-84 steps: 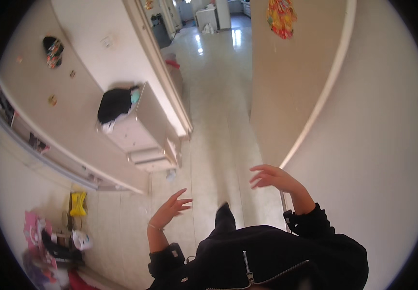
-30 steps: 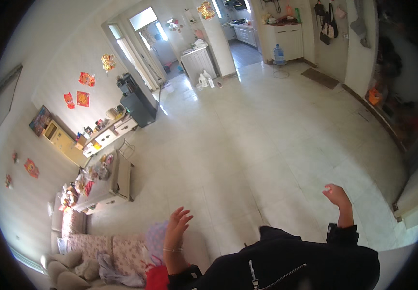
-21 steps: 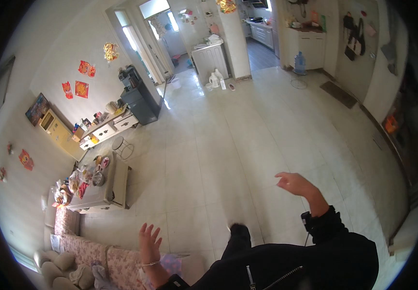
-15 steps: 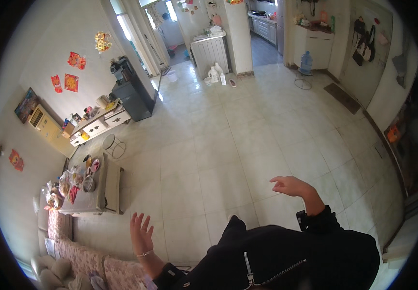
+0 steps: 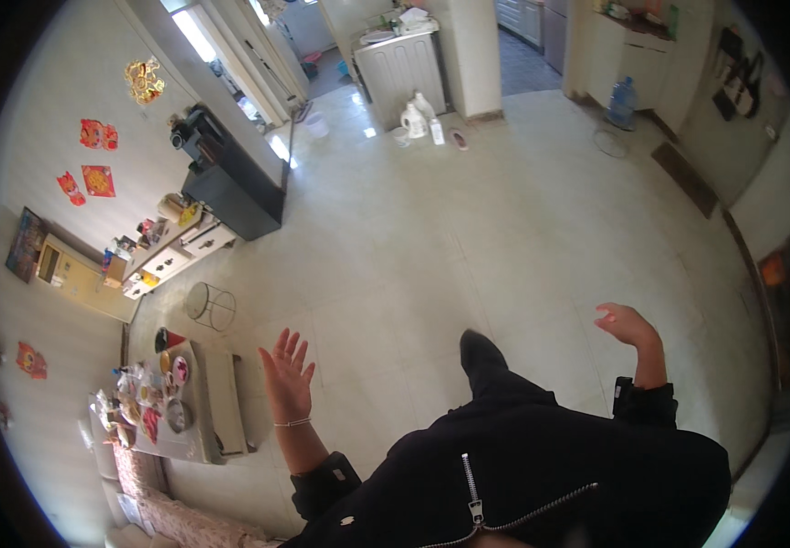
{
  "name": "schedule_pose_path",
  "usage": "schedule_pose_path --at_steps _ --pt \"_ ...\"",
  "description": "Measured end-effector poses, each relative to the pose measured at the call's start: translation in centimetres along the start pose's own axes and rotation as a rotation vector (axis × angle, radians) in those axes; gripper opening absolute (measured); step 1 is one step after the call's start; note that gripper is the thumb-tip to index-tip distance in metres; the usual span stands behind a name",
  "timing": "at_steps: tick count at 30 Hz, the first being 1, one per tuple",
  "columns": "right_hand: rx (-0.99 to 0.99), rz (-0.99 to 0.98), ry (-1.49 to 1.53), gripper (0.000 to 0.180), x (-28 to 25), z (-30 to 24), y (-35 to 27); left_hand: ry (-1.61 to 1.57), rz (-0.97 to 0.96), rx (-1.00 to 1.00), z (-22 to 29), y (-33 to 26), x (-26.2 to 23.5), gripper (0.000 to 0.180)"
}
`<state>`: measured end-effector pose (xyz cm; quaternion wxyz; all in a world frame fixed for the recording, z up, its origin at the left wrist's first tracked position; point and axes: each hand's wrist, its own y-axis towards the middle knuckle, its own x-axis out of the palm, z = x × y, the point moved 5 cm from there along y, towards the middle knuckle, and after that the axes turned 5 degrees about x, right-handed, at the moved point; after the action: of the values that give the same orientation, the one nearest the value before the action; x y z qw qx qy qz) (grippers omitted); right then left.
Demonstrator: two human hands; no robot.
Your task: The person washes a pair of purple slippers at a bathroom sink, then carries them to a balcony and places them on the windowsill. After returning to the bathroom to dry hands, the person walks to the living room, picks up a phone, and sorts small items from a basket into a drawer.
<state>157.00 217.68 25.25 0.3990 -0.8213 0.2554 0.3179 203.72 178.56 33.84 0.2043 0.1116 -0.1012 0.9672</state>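
My left hand [image 5: 289, 376] is raised with its palm showing and its fingers spread, holding nothing. A thin bracelet circles its wrist. It is nearest to the low table [image 5: 221, 402] on the left, apart from it. On that table lie plastic bags, a metal bowl [image 5: 177, 416], a pink dish [image 5: 180, 369] and other food items. Out to the right, my right hand [image 5: 627, 325] hangs in the air over the tiled floor, fingers loosely bent, with nothing visible in it. Below, one dark shoe [image 5: 479, 347] is stepping forward on the tiles.
A round stool [image 5: 210, 306] stands beyond the table. Along the left wall are a low drawer cabinet [image 5: 168, 263] and a dark cabinet [image 5: 235, 196]. Ahead, white bottles [image 5: 415, 119] stand before a washing machine [image 5: 404, 78]. A blue water jug [image 5: 621, 102] and a doormat [image 5: 684, 178] are at right.
I have moved forward, and one leg now reaches ahead. My left hand has risen and shifted right; my right hand has swung outward to the right, its fingers more bent.
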Motion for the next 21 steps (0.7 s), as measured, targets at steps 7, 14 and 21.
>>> schedule_pose_path --at_steps 7,14,21 --pt "-0.296 -0.010 -0.021 0.042 -6.5 -21.3 21.8 -0.034 0.357 0.080 4.8 14.1 -4.0 0.081" --pt "-0.532 -0.151 0.086 0.043 -5.7 -42.1 36.6 -0.082 0.567 0.025 6.5 29.2 -9.3 0.080" --pt "-0.286 -0.136 -0.022 0.044 -7.8 -47.5 49.8 0.013 0.522 0.123 12.6 52.5 -11.2 0.081"
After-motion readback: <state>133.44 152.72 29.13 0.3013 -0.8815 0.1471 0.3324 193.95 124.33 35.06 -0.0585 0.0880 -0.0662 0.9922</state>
